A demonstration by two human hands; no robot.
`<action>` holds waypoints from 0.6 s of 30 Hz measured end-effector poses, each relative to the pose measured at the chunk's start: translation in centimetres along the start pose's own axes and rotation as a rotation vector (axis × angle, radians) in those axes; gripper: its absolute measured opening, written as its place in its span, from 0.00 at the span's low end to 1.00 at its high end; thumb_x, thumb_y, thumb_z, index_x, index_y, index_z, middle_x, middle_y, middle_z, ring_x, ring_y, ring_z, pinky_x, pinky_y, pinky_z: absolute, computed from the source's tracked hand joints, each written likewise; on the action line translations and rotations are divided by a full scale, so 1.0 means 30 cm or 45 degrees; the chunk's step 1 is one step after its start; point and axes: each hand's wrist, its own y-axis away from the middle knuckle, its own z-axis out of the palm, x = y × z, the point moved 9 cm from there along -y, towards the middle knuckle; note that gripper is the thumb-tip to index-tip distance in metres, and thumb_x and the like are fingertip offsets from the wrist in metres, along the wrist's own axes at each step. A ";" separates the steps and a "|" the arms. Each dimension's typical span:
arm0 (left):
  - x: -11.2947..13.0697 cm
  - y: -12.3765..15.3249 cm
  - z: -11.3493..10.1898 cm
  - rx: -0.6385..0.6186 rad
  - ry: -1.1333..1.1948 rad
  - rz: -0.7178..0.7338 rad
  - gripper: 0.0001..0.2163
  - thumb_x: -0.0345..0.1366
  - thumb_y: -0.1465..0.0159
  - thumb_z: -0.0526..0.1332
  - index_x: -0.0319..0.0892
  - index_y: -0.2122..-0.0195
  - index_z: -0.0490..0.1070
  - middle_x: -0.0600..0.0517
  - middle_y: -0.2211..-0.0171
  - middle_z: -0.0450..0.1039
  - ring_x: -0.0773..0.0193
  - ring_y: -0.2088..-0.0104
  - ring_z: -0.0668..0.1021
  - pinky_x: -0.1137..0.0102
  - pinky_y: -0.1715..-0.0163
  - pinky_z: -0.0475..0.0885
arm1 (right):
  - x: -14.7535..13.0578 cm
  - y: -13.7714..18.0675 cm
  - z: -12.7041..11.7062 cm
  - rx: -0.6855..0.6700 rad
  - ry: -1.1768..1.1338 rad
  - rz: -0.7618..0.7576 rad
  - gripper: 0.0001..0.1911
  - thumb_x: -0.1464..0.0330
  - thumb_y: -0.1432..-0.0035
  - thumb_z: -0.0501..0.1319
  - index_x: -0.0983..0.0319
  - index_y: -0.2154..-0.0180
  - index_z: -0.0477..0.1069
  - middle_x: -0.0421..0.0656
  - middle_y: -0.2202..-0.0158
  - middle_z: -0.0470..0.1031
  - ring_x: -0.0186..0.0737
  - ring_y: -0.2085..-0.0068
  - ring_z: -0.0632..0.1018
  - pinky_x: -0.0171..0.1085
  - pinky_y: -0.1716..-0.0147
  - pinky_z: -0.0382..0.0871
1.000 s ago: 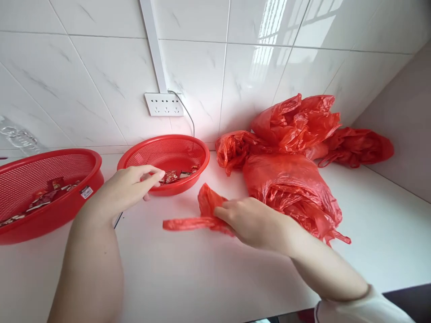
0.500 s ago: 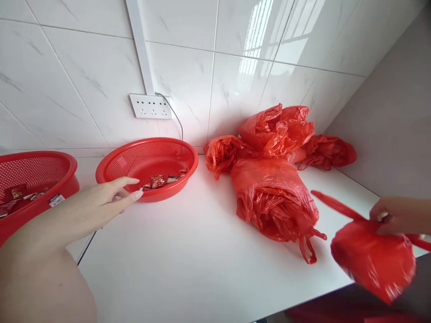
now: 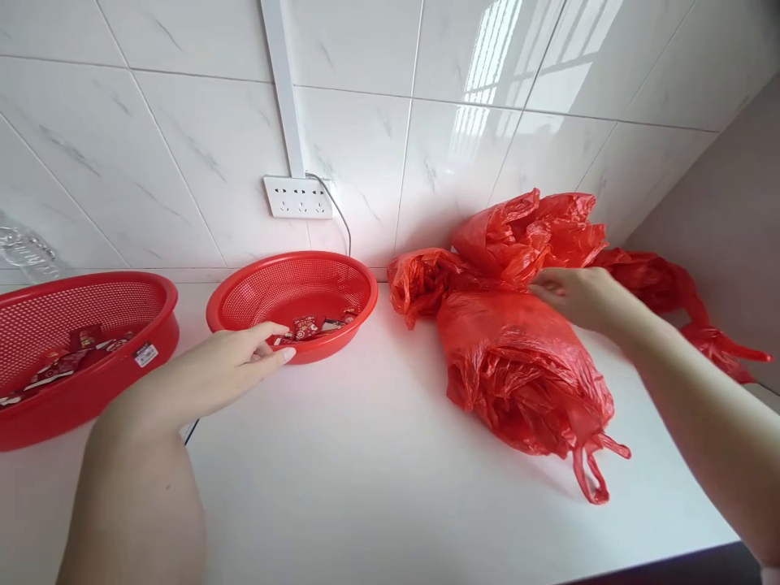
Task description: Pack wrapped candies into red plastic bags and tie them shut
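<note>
My left hand (image 3: 249, 357) is at the front rim of a red plastic colander basket (image 3: 292, 265), thumb and fingers apart with nothing between them. Inside the basket lie several small red printed packets (image 3: 306, 327). Over on the right, my right hand (image 3: 573, 294) has its fingers curled at the upper edge of a large bundled red plastic bag (image 3: 517, 349); the fingertips are partly hidden. Behind that bag is another crumpled red bag (image 3: 524, 236), with a smaller red bag (image 3: 423, 280) to its left.
Another red basket (image 3: 164, 325) with packets stands at the left. Red bags (image 3: 712, 345) lie beyond my right forearm. A socket strip (image 3: 298, 197) with a cable is on the tiled wall (image 3: 353, 49). The white table (image 3: 378, 487) ends at the lower right.
My right hand has let go of the small red bag, now on the right of the table, and moved left to the bag pile. My left hand stays by the basket. The view has shifted left.
</note>
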 end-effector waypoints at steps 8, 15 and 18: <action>0.021 -0.007 0.050 -0.103 0.018 0.057 0.27 0.59 0.40 0.51 0.56 0.43 0.66 0.50 0.56 0.77 0.54 0.61 0.79 0.67 0.70 0.70 | -0.438 -0.260 0.394 -0.447 -0.202 -0.230 0.07 0.68 0.44 0.60 0.61 0.67 0.77 0.46 0.62 0.79 0.46 0.58 0.77 0.38 0.55 0.66; 0.022 -0.001 0.052 -0.086 0.052 0.056 0.30 0.59 0.40 0.52 0.54 0.38 0.62 0.48 0.53 0.76 0.53 0.59 0.79 0.67 0.69 0.70 | -0.422 -0.381 0.555 -0.521 -0.372 -0.088 0.13 0.64 0.38 0.58 0.64 0.57 0.76 0.47 0.57 0.79 0.40 0.59 0.77 0.34 0.58 0.68; 0.027 -0.004 0.052 -0.069 0.041 0.061 0.30 0.58 0.40 0.52 0.54 0.39 0.63 0.48 0.53 0.76 0.53 0.59 0.79 0.68 0.69 0.70 | -0.388 -0.396 0.566 -0.444 -0.411 -0.012 0.17 0.61 0.41 0.62 0.68 0.57 0.75 0.49 0.59 0.78 0.42 0.61 0.77 0.35 0.60 0.70</action>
